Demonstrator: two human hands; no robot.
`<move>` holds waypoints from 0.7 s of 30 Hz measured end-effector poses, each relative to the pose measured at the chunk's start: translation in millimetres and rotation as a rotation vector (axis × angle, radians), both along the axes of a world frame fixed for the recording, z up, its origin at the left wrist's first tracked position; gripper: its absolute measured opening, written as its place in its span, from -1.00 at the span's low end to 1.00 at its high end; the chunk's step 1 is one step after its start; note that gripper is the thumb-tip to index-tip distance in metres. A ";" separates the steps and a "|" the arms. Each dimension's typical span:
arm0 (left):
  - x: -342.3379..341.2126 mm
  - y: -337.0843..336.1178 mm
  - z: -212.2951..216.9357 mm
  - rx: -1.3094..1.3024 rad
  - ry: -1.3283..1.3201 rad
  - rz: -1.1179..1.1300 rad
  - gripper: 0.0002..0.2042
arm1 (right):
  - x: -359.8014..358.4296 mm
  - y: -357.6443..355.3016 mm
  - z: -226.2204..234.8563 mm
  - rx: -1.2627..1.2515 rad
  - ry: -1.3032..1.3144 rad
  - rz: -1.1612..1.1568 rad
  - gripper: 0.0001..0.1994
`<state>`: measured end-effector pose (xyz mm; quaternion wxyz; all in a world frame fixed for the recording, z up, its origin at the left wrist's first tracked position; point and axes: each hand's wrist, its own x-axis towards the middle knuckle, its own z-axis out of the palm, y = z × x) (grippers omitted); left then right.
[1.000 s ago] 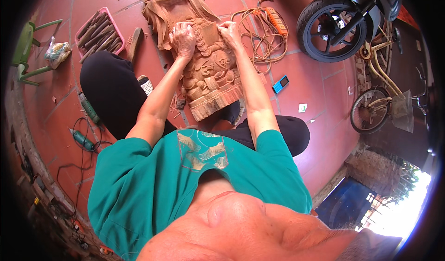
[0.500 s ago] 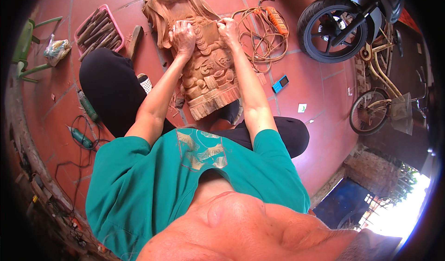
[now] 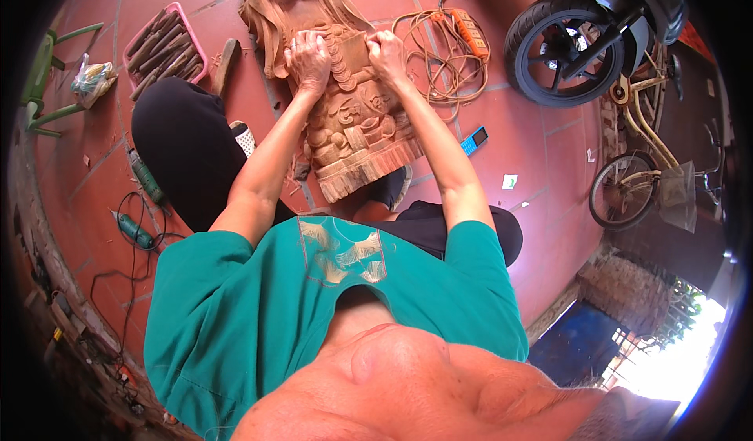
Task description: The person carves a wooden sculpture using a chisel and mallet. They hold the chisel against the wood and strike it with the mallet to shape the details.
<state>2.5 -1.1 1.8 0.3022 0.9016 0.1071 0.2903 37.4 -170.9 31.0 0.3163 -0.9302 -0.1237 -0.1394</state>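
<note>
A brown wood carving (image 3: 357, 131) with dense raised relief lies on the floor in front of me, its near end close to my folded legs. My left hand (image 3: 309, 63) rests on its left part, fingers laid over the surface and slightly apart. At the carving's right edge my right hand (image 3: 386, 55) is closed, knuckles up. Whatever is inside those fingers is hidden. A flat tan patch beside this hand is too indistinct to name.
Left stands a pink basket (image 3: 205, 71) of chisel-like tools, with a curved wooden piece (image 3: 226, 66) beside it. Green power tools (image 3: 146, 178) lie near my left knee. Right are an orange power strip (image 3: 469, 33) with coiled cord, a blue phone (image 3: 474, 141), a motorbike wheel (image 3: 514, 49) and a bicycle (image 3: 623, 188).
My right elbow has swung outward to the right and slightly down, while the right hand stays near the carving's edge. The left hand has barely moved.
</note>
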 end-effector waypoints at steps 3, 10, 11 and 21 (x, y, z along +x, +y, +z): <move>-2.6 -0.9 2.1 -0.031 0.022 -0.029 -0.84 | 10.5 6.4 2.6 0.082 0.023 -0.052 -0.90; -3.1 1.5 -0.2 -0.030 0.042 -0.027 -0.83 | 4.3 -7.4 4.9 0.095 0.073 0.135 -0.88; -2.3 1.1 -0.3 -0.022 0.053 -0.027 -0.83 | 0.0 -10.3 3.1 0.095 0.069 0.159 -0.88; -1.7 -1.8 -0.8 -0.009 0.068 -0.022 -0.83 | 15.2 4.3 5.3 -0.019 0.005 0.001 -0.85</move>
